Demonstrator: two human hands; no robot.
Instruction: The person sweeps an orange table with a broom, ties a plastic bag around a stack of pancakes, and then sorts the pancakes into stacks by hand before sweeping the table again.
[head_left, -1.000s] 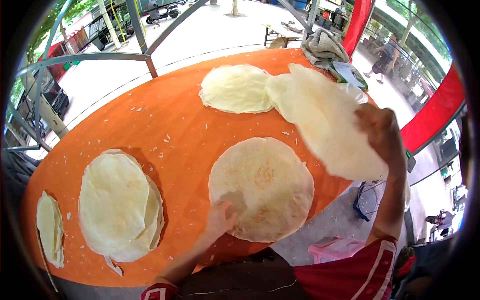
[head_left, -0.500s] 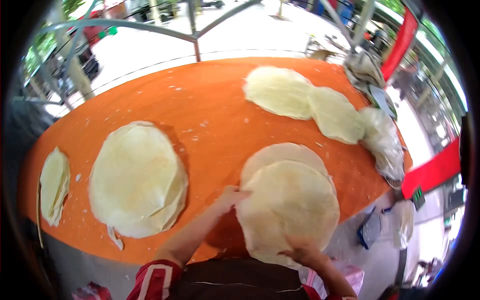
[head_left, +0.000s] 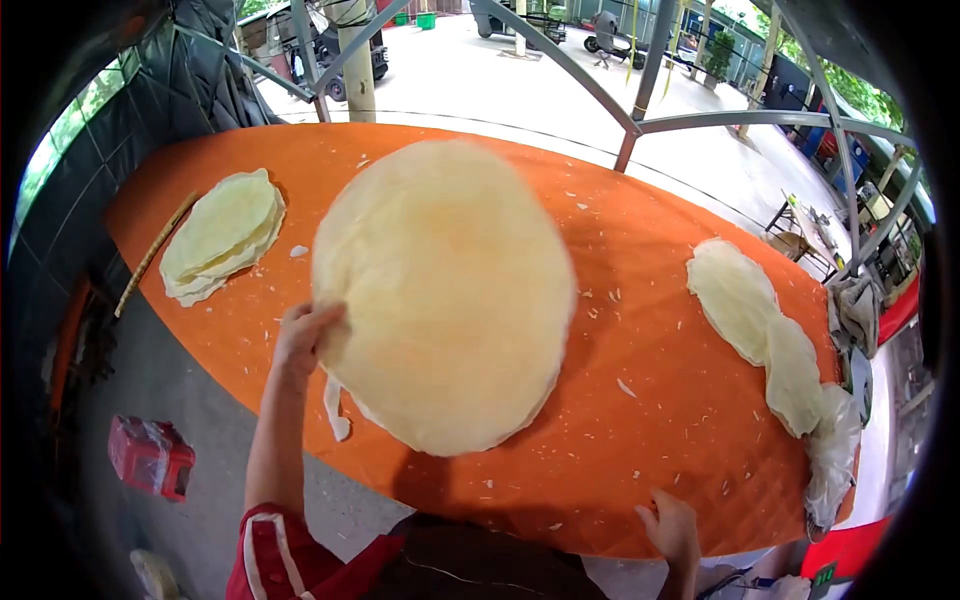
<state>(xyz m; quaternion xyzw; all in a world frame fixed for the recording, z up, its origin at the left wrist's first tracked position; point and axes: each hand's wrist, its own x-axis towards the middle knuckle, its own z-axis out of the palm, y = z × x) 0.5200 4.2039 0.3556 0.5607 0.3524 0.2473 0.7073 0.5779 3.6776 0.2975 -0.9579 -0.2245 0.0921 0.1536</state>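
Observation:
My left hand (head_left: 308, 335) grips the left edge of a large, round, pale flat sheet (head_left: 445, 290), with its fingers closed on the rim. This sheet lies over the spot of the large stack, and how far it is raised above that stack cannot be made out. From under its lower left edge a thin pale strip (head_left: 337, 408) sticks out onto the orange tabletop (head_left: 640, 300). Near the table's front edge, at the lower right, my right hand (head_left: 672, 522) is apart from the sheets, holding nothing, with its thumb and fingers apart.
Smaller pale sheets (head_left: 225, 235) lie at the left beside a thin stick (head_left: 155, 255). Other pale sheets (head_left: 735, 300) lie at the right, near a clear plastic bag (head_left: 832, 450). A red container (head_left: 150, 457) stands on the floor. Metal bars (head_left: 740, 122) run behind the table.
The view has turned left. The large sheet has moved from the right side onto the left stack's spot, with my left hand on it. My right hand has let go of it.

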